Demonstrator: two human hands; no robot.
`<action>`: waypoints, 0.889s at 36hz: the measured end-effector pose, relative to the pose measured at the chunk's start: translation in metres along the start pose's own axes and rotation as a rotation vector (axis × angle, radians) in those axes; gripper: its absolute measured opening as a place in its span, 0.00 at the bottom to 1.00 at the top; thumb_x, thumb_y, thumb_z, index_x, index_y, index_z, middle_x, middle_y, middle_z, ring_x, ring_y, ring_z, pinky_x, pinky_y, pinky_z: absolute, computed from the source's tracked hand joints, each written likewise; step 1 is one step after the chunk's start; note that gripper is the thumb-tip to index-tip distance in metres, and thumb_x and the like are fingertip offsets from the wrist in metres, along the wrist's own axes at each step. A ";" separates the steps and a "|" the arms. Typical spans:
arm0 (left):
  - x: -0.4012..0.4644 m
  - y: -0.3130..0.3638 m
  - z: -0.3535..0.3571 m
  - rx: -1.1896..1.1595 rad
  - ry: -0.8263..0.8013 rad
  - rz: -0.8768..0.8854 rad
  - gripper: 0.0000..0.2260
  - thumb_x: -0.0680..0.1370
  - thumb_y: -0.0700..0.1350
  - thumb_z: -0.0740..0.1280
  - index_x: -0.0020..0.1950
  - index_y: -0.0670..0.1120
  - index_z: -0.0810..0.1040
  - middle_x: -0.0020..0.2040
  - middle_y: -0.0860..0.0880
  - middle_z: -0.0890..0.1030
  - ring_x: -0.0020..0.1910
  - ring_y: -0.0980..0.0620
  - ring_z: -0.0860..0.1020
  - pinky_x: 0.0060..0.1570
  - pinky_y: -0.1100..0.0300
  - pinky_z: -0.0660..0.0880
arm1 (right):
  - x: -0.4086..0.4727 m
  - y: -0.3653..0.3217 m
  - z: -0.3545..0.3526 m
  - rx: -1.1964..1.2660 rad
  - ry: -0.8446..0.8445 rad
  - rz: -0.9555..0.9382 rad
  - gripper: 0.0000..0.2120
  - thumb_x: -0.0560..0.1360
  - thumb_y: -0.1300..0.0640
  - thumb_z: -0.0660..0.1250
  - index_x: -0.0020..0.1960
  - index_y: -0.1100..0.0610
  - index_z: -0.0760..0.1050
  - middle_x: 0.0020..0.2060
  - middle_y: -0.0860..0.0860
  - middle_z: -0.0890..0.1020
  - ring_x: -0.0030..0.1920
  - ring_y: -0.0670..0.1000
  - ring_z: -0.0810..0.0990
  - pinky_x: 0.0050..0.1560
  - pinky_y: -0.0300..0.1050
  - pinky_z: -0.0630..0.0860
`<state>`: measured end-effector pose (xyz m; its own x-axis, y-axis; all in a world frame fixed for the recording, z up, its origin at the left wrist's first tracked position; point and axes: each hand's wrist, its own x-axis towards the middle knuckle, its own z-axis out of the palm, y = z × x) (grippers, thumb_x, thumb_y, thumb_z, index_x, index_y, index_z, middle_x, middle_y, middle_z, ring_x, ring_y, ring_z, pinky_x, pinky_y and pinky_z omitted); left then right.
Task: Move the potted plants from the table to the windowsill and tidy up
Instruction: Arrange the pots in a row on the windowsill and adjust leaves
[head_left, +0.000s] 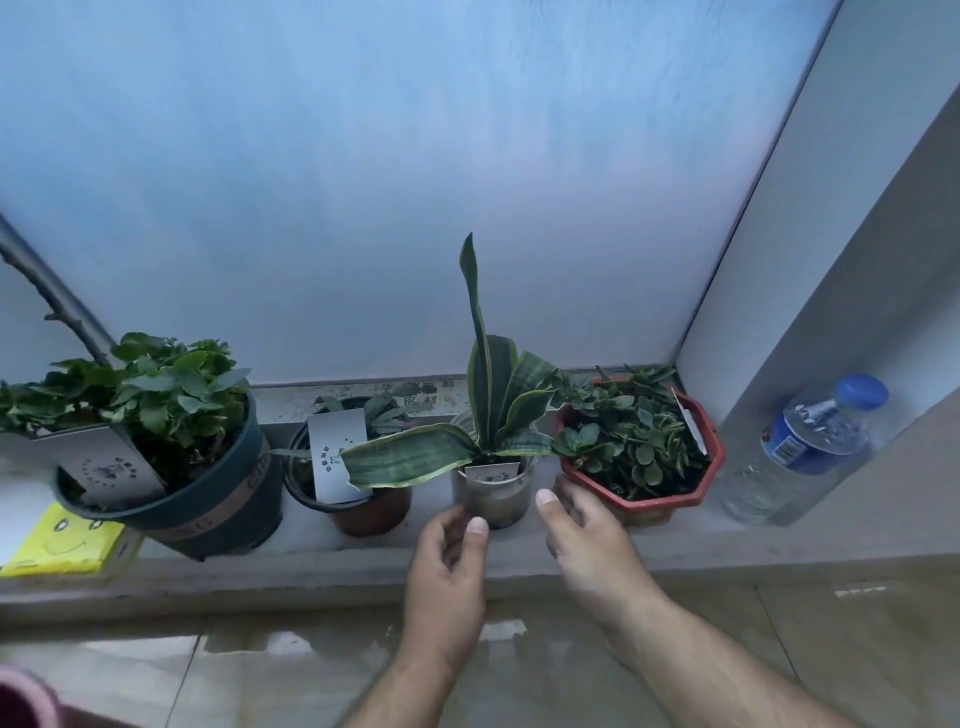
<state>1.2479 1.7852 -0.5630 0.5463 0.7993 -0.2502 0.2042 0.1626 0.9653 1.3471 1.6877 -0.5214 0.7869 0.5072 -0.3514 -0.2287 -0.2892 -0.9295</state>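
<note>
Four potted plants stand in a row on the grey windowsill (675, 540). From the left: a leafy plant in a big dark green pot (218, 509), a small brown pot (374, 514) with a white tag, a snake plant in a clear cup pot (498, 499), and a succulent in a red octagonal pot (711, 457). My left hand (452, 556) is at the clear pot's lower left, fingers loosely curled, thumb tip at its base. My right hand (587, 535) is just right of that pot, thumb up and a small gap away, fingers reaching between it and the red pot.
A water bottle with a blue cap (800, 452) stands at the sill's right end against the side wall. A yellow smiley-face pad (62, 540) lies at the left end. Frosted glass rises behind the pots. Tiled wall runs below the sill.
</note>
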 end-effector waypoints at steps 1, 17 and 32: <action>-0.005 -0.002 0.003 0.022 0.009 0.007 0.06 0.79 0.47 0.69 0.56 0.51 0.78 0.53 0.50 0.84 0.55 0.50 0.82 0.61 0.43 0.78 | -0.001 0.001 -0.004 -0.005 -0.003 0.010 0.19 0.83 0.49 0.64 0.73 0.49 0.72 0.66 0.43 0.79 0.64 0.42 0.76 0.74 0.50 0.70; -0.032 0.045 0.096 -0.054 -0.150 -0.025 0.12 0.80 0.56 0.65 0.60 0.52 0.73 0.55 0.55 0.81 0.56 0.56 0.79 0.62 0.49 0.77 | -0.015 0.003 -0.099 -0.113 0.624 0.012 0.19 0.82 0.45 0.60 0.43 0.60 0.73 0.34 0.55 0.79 0.38 0.59 0.78 0.39 0.51 0.72; -0.013 0.055 0.108 0.108 -0.207 -0.022 0.18 0.84 0.54 0.58 0.72 0.49 0.70 0.62 0.53 0.77 0.62 0.53 0.74 0.62 0.60 0.67 | 0.009 -0.007 -0.095 0.116 0.582 0.069 0.07 0.80 0.56 0.64 0.55 0.57 0.78 0.41 0.52 0.81 0.38 0.50 0.76 0.36 0.45 0.71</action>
<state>1.3398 1.7212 -0.5145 0.6932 0.6590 -0.2918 0.2978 0.1068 0.9486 1.4099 1.6176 -0.5071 0.9453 -0.0471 -0.3228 -0.3256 -0.1985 -0.9244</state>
